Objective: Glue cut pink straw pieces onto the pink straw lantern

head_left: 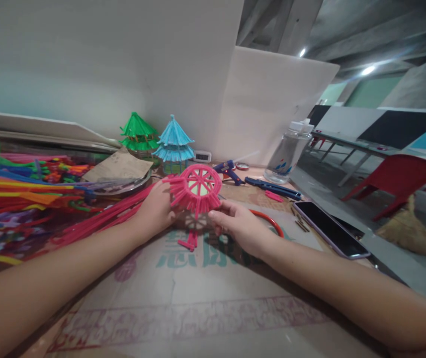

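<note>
A round pink pipe-cleaner frame [202, 200] with spokes and a fringe of short stems is held up over the table. My left hand [157, 210] grips its left side, with the fingertips partly hidden behind the fringe. At the lower right edge, my right hand [235, 222] closes thumb and forefinger on the frame. Below it lie a few short pink stem pieces [189, 242]. Long pink pipe cleaners [104, 219] stretch under and beside my left forearm.
Bundles of coloured pipe cleaners [22, 194] fill the left. Behind stand a green pipe-cleaner pagoda [136, 130] and a blue one [173, 136]. To the right are a glue gun [229, 171], a dark blue cutting tool [272, 188], a water bottle [286, 154] and a phone [330, 228].
</note>
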`<state>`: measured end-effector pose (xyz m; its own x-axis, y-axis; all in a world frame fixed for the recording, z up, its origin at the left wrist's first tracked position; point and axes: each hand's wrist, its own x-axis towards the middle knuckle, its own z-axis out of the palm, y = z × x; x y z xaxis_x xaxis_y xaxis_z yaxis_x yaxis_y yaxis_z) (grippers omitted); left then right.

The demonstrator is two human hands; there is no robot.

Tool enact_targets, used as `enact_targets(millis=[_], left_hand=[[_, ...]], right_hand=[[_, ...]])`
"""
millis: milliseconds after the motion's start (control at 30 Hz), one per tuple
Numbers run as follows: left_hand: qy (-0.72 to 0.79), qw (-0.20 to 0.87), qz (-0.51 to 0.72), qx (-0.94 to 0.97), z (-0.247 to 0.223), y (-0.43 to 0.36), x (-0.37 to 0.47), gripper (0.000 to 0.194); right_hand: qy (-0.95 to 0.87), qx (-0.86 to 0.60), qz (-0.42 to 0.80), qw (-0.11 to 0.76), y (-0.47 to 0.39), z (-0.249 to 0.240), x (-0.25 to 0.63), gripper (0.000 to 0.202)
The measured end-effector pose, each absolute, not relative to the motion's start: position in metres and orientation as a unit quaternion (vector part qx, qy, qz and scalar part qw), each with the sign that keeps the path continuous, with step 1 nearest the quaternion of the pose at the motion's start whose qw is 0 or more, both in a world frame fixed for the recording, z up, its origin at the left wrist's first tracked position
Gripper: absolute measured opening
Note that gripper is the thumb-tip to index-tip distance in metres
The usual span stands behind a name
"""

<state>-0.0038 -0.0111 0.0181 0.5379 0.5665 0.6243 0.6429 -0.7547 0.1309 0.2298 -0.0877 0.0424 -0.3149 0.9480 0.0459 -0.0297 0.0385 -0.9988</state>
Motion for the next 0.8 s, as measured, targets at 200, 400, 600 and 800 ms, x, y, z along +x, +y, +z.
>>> enact_targets(millis=[200, 400, 600, 800], left_hand=[[-0.336, 0.077, -0.324, -0.881, 0.024, -0.018, -0.0015, 0.031], [-0.343, 0.064, -0.315, -0.883, 0.0243, -0.0184, -0.0016, 0.028], [-0.351, 0.047, -0.3, -0.886, 0.0215, -0.017, -0.0028, 0.025], [-0.353, 0.05, -0.304, -0.883, 0.0224, -0.0185, -0.0027, 0.027]], right_hand=[[-0.542, -0.391, 0.598, 0.441, -0.0907, 0.04, 0.2302, 0.042], [-0.515, -0.39, 0.623, 0.442, -0.0906, 0.0388, 0.2281, 0.047], [-0.499, -0.391, 0.634, 0.444, -0.0927, 0.0379, 0.2246, 0.049], [-0.488, -0.388, 0.64, 0.449, -0.093, 0.0402, 0.2247, 0.046]])
